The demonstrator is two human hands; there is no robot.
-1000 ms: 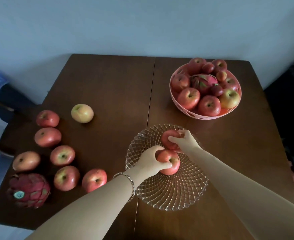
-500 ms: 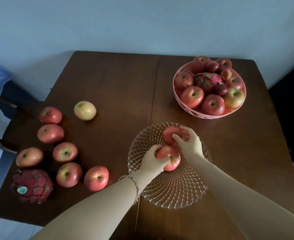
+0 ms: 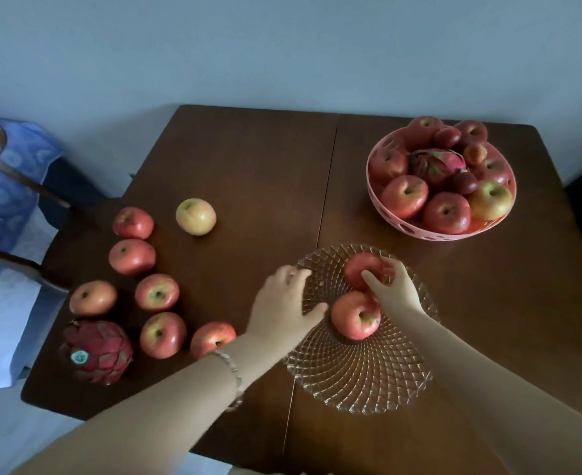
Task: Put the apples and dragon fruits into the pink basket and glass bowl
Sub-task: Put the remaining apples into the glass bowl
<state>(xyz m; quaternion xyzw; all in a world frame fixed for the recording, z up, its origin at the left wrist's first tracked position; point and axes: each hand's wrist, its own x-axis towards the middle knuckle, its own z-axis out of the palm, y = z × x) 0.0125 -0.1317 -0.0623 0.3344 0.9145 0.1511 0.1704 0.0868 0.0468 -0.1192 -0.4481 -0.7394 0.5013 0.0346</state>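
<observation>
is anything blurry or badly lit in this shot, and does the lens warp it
Head view: dim, bluish light with no harsh glare; the left hand is smeared by motion blur, its fingers soft, while the right hand on the far apple is sharper; the wide lens bows the table edges.

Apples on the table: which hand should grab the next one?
Probably the left hand: it is open and empty, beside the loose apples. The right hand rests on an apple in the glass bowl.
</observation>
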